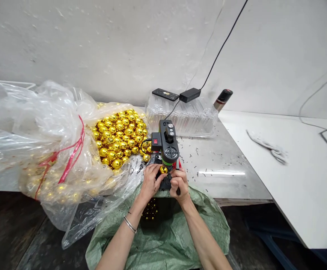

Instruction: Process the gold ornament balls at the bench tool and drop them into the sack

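A small black machine [169, 144] with a red switch stands at the table's front edge. Under its head sits a gold ball [163, 170]. My left hand [152, 179] has its fingers closed round the left side of this ball. My right hand [179, 183] is wrapped round a dark-handled tool [178, 190] just right of the ball. Many shiny gold balls [119, 137] lie in an open clear plastic bag to the left. Below my hands hangs an open green sack [208, 221] with gold balls inside.
Behind the machine is a clear plastic tray [186, 129] with a black adapter [190, 95] and a power strip [165, 94] on top. A spray can [223, 100] leans beside it. A cable hangs from above. Gloves [267, 148] lie on the white table [301, 187].
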Action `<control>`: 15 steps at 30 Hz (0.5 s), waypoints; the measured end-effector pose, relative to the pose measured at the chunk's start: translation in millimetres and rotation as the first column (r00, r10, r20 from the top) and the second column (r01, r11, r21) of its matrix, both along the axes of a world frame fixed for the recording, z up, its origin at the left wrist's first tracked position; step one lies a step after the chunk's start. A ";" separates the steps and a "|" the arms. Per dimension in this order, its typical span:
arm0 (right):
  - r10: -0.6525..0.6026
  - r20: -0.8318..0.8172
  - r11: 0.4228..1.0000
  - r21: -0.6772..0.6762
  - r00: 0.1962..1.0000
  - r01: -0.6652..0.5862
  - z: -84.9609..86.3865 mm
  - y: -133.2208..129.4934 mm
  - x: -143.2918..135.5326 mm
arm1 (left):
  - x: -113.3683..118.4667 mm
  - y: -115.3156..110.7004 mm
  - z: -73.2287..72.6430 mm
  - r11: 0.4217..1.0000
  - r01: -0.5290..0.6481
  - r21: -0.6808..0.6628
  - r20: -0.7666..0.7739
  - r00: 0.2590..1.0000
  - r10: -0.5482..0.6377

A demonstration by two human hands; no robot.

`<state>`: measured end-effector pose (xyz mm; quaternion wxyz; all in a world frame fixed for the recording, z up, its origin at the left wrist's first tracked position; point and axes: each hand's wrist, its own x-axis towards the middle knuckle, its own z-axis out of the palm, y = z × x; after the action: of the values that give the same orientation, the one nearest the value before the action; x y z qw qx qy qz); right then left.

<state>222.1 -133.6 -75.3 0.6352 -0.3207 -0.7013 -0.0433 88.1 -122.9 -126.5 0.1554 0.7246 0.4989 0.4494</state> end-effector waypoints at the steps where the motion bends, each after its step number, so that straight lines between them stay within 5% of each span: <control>1: 0.002 -0.002 1.000 0.001 1.000 -0.002 2.8 -0.9 0.0 | 0.3 1.0 -0.4 1.000 0.001 0.000 0.009 1.000 -0.001; 6: -0.013 -0.150 0.991 -0.132 0.989 -0.007 41.4 -10.8 -3.6 | 0.0 4.5 -0.1 1.000 -0.009 -0.028 0.055 0.998 0.011; 10: -0.034 -0.220 0.948 -0.315 0.975 -0.038 82.8 -17.1 -6.3 | -5.3 -17.0 5.3 0.999 0.015 -0.034 0.066 0.998 -0.013; 15: -0.055 -0.232 0.943 -0.333 0.971 -0.026 91.3 -19.0 -9.3 | -16.9 -44.6 17.8 0.998 0.057 0.005 0.034 0.998 -0.057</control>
<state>212.8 -152.5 16.0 0.6509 -0.4315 -0.6148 0.1100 71.2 -167.5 -108.7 0.1751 0.7311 0.4746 0.4578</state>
